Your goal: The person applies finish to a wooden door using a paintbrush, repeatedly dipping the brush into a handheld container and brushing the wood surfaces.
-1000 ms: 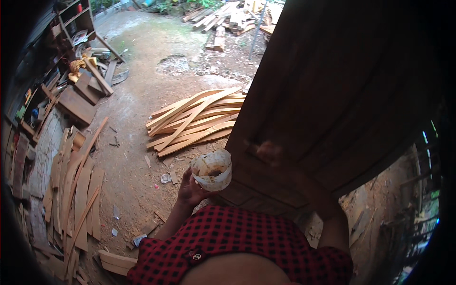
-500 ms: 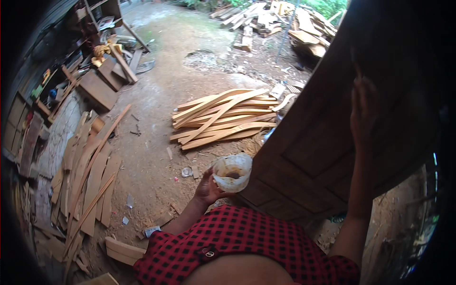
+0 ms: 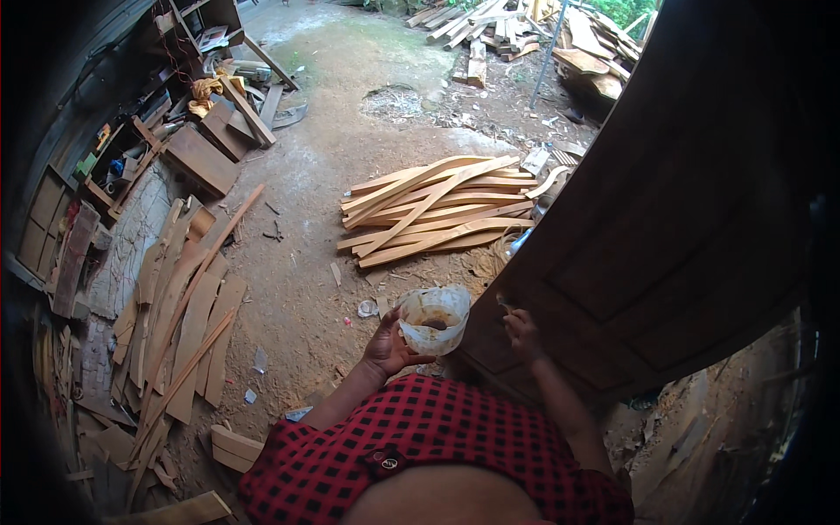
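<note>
My left hand (image 3: 388,348) is closed around the side of a cloudy white plastic tub (image 3: 433,337) with a ragged rim. Brown stains line the tub's inside, and dark brown stuff lies at its bottom. Right of the tub, my right hand (image 3: 523,335) pinches a small brush (image 3: 505,303), whose tip points up and to the left. Most of the brush is hidden by the fingers. A large dark brown panelled wooden door (image 3: 604,254) stands tilted on my right, just beyond that hand.
Curved pale wooden strips (image 3: 437,210) lie stacked on the dirt floor ahead. Planks and offcuts (image 3: 188,328) are heaped on the left, near wooden boards (image 3: 203,160). More scrap timber (image 3: 591,52) is piled at the far right. A cut wood block (image 3: 234,448) lies near my left elbow.
My right hand has come down and left from high on the door, bringing the brush close to the tub. My left hand still holds the tub. The view has shifted slightly.
</note>
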`<state>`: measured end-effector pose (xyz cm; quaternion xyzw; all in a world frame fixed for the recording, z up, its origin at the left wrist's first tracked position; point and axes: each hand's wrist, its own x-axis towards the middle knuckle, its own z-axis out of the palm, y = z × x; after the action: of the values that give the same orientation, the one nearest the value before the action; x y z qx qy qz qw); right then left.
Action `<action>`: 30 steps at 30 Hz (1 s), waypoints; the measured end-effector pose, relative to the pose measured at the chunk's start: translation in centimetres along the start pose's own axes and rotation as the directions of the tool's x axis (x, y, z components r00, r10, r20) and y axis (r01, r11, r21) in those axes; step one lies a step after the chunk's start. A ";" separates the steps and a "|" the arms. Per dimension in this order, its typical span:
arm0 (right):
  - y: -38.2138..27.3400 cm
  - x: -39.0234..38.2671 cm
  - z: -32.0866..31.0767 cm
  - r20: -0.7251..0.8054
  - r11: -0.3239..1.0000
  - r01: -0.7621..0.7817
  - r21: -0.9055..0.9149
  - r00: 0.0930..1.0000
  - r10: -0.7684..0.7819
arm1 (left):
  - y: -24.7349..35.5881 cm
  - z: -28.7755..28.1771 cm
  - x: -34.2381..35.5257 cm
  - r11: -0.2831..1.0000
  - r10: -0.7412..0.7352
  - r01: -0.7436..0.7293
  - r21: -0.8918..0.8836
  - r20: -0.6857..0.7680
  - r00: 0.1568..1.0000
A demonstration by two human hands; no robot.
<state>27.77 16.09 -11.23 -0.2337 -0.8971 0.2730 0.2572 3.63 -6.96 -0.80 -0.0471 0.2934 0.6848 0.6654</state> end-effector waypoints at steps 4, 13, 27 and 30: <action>1.3 2.4 -3.7 0.031 0.979 -0.128 0.159 0.992 0.125 | 0.3 0.4 0.3 1.000 -0.017 0.018 -0.015 0.040 0.999; -12.7 8.4 -20.2 -0.411 0.949 0.015 -0.314 0.899 -0.150 | 0.2 -0.8 -0.3 0.997 -0.077 0.078 -0.020 0.067 0.995; -2.2 -1.2 -3.4 -0.364 0.985 -0.115 -0.131 0.929 0.060 | -0.1 -1.0 -0.5 0.993 -0.111 0.108 0.036 0.092 0.990; -2.8 -1.3 -1.4 -0.277 0.993 -0.115 0.018 0.954 0.115 | -0.6 -1.5 -0.9 0.991 -0.124 0.121 0.051 0.062 0.990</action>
<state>28.77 13.84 -8.95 -0.3213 -0.8369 0.2526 0.3642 3.76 -8.49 -1.85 -0.0267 0.2841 0.6367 0.7163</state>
